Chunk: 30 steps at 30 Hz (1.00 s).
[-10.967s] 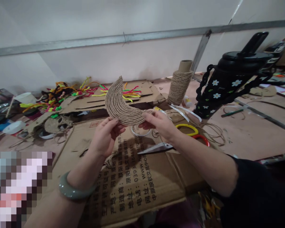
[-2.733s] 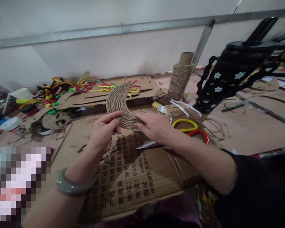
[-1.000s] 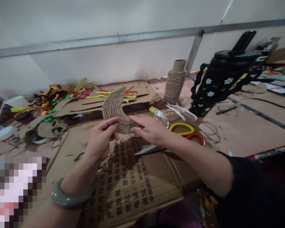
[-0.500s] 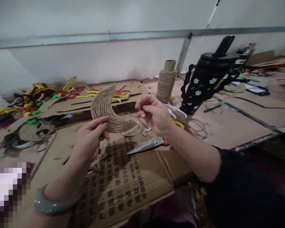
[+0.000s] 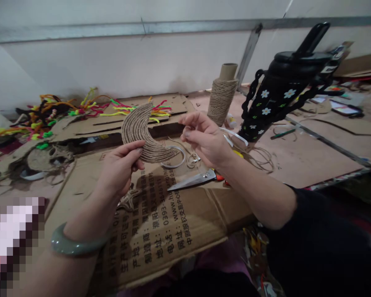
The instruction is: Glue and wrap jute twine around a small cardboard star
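A crescent moon covered in rows of jute twine [image 5: 136, 132] is pinched at its lower left edge by my left hand [image 5: 119, 163], thumb in front. To its right, in the air, my right hand [image 5: 205, 138] is closed with thumb and fingertips together; whatever is between them is too small to make out. Below the crescent's lower tip lies a white ring-like strip [image 5: 184, 156] on the cardboard. Scissors [image 5: 193, 180] with red-orange handles lie under my right forearm. A twine-wrapped star [image 5: 128, 201] is partly hidden behind my left wrist.
A twine spool [image 5: 223, 97] and a black flowered tumbler [image 5: 275, 88] stand behind my right hand. Printed cardboard [image 5: 204, 218] covers the table in front of me. Colourful pipe cleaners [image 5: 49, 111] lie at the back left. Loose twine [image 5: 262, 159] is coiled near the tumbler.
The whole scene sits slightly higher and the right side has shifted rightward, as the camera has turned. Both hands keep nearly the same pose, the left still on the crescent.
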Tool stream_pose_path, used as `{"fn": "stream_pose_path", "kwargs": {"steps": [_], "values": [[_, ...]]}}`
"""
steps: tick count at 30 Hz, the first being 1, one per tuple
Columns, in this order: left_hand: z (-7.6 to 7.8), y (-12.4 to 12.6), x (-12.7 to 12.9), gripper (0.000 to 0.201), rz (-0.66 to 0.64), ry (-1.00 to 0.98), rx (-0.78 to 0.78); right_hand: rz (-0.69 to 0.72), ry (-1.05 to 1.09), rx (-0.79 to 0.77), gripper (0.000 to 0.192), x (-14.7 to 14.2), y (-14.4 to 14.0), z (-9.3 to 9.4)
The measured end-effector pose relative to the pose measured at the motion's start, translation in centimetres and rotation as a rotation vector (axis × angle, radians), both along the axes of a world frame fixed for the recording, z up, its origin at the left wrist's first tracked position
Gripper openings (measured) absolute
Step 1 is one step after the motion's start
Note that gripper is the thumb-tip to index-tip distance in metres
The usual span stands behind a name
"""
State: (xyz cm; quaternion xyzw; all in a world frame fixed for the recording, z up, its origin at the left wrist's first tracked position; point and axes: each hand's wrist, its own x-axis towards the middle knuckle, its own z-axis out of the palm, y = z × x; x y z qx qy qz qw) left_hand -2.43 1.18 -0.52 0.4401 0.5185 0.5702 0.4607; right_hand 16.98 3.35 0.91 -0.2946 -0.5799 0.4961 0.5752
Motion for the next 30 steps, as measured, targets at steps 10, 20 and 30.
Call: {"fn": "stream_pose_path", "kwargs": {"steps": [10,20,30], "values": [[-0.7,0.5,-0.5,0.034,-0.204,0.104,-0.253,0.125,0.188,0.007,0.014,-0.2,-0.5,0.1],[0.0,-0.1,-0.6,0.058,-0.363,0.578,-0.278,0.28,0.225,-0.018,0.025,-0.6,-1.5,-0.1],[-0.3,-1.9,-0.2,0.036,-0.163,0.606,0.201,0.422,0.196,-0.086,0.03,-1.0,-1.8,-0.6]]}}
